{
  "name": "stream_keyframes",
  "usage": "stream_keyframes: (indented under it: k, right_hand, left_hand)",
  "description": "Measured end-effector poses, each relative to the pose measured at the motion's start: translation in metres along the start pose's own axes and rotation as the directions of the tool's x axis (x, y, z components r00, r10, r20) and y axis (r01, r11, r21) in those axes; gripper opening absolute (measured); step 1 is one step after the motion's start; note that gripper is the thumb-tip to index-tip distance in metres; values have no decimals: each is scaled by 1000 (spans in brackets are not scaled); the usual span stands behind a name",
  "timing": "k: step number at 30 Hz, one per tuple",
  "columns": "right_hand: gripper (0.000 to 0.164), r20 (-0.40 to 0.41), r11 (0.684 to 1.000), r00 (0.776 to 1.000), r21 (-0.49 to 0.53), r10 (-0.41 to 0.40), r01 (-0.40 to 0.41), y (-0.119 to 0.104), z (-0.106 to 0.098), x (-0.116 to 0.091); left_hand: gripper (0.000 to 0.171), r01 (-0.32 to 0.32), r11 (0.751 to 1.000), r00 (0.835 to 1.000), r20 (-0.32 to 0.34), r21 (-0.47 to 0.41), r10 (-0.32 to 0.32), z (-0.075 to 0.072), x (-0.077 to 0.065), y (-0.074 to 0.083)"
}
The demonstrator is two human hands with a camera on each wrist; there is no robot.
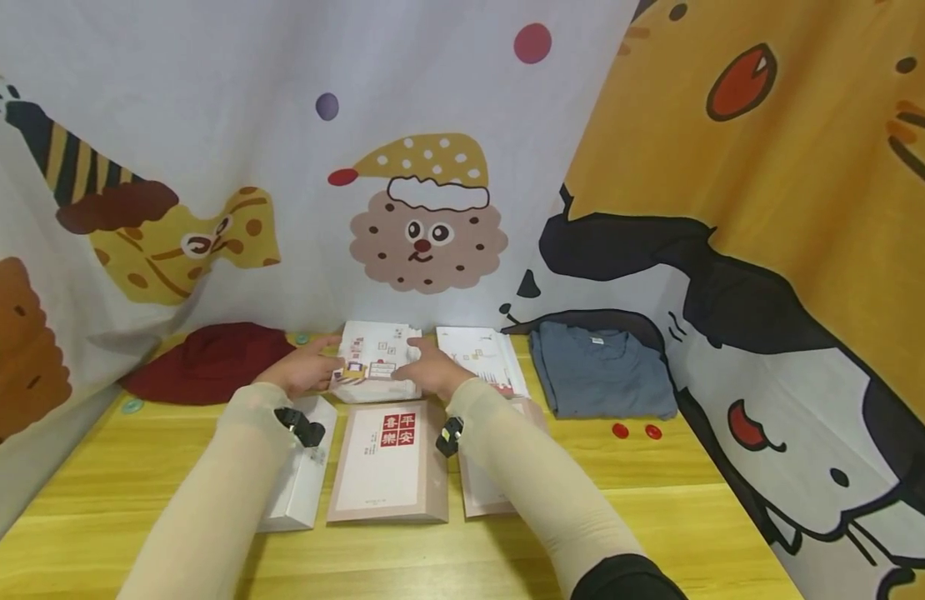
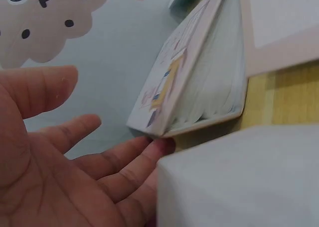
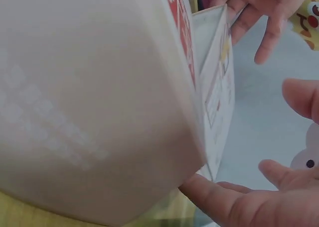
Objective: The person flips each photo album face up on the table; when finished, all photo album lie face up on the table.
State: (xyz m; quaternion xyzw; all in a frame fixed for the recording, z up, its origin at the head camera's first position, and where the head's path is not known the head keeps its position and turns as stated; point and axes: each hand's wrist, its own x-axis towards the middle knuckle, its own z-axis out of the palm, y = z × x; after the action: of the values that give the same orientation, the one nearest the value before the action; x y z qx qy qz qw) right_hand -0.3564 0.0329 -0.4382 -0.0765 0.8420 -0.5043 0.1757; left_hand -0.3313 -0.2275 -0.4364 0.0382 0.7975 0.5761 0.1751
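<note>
A thick white book (image 1: 367,343) with small coloured drawings on its cover lies in the back row, between my two hands. My left hand (image 1: 307,367) is at its left side. In the left wrist view, the spread fingers (image 2: 132,155) have their tips right at the book's lower corner, and the thumb stands apart. On the opposite side is my right hand (image 1: 436,371), its thumb and fingers also spread. Its lower fingers (image 3: 219,199) reach to the book's bottom edge in the right wrist view. In front lies a pink-bordered book (image 1: 380,487) with a red square of characters.
Left of the pink-bordered book is a white book (image 1: 301,487); another pink-bordered book (image 1: 477,492) lies right, partly under my forearm. A further white book (image 1: 462,337), dark red hat (image 1: 207,367), folded blue-grey shirt (image 1: 605,375) and red discs (image 1: 620,430) surround them. A printed curtain (image 1: 282,67) hangs behind.
</note>
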Motion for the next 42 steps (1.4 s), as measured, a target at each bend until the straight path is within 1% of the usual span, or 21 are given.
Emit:
stream_keyframes:
  k: [1, 4, 7, 10, 13, 15, 19, 20, 22, 24, 26, 29, 31, 34, 37, 38, 40, 42]
  right_hand:
    - [90, -5, 1000, 1000, -3, -8, 8, 0, -1, -1]
    - [87, -8, 999, 999, -2, -34, 34, -2, -2, -5]
    - [86, -2, 998, 998, -6, -55, 55, -6, -1, -14]
    - [84, 15, 996, 996, -1, -87, 87, -11, 5, -28]
    - [81, 39, 993, 992, 6, -121, 121, -14, 14, -42]
    - [79, 67, 992, 990, -6, -126, 127, -16, 21, -52]
    - [78, 122, 988, 983, -57, -138, 146, -17, 36, -70]
    - [78, 143, 986, 979, -62, -142, 152, -16, 40, -74]
    - [78, 185, 984, 970, -44, -160, 170, -15, 48, -81]
    - [78, 226, 984, 960, -26, -166, 176, -15, 56, -90]
    - [78, 273, 985, 947, 7, -170, 174, -15, 63, -96]
    - [78, 307, 986, 937, 22, -166, 167, -15, 72, -105]
    - [77, 330, 987, 930, 43, -163, 157, -15, 78, -108]
    - [76, 362, 987, 919, 75, -157, 139, -16, 88, -113]
    - [76, 389, 988, 908, 82, -154, 132, -17, 99, -118]
    - [76, 390, 988, 908, 76, -151, 132, -17, 103, -119]
    - [77, 382, 989, 913, 63, -147, 133, -18, 109, -122]
    - [77, 365, 990, 921, 73, -137, 119, -18, 114, -125]
  left_hand:
    - [68, -9, 1000, 1000, -9, 11, 9, -1, -2, 0]
    - [70, -26, 995, 998, -52, 96, 31, -6, -13, 3]
    - [71, -10, 983, 994, -108, 184, 30, -12, -28, 7]
    - [69, -25, 981, 991, -125, 194, 50, -16, -45, 5]
    - [70, -36, 973, 988, -140, 227, 69, -19, -64, -3]
    - [70, -31, 967, 985, -157, 254, 72, -21, -78, -10]
    - [68, -43, 956, 978, -182, 290, 99, -25, -104, -23]
    - [67, -45, 950, 977, -186, 308, 107, -27, -110, -27]
    - [64, -58, 939, 975, -182, 340, 126, -30, -122, -34]
    - [62, -58, 925, 976, -174, 376, 132, -33, -133, -41]
    - [61, -55, 917, 976, -171, 395, 132, -35, -143, -48]
    - [61, -29, 916, 977, -180, 401, 110, -38, -153, -56]
    - [62, -9, 921, 979, -186, 389, 88, -40, -158, -61]
    - [67, 37, 938, 986, -168, 345, 22, -44, -166, -68]
    - [71, 88, 955, 990, -134, 284, -51, -48, -174, -75]
    - [72, 104, 964, 991, -112, 247, -78, -49, -176, -78]
    - [74, 134, 975, 990, -75, 179, -123, -50, -180, -82]
    - [75, 156, 980, 988, -33, 119, -153, -52, -182, -87]
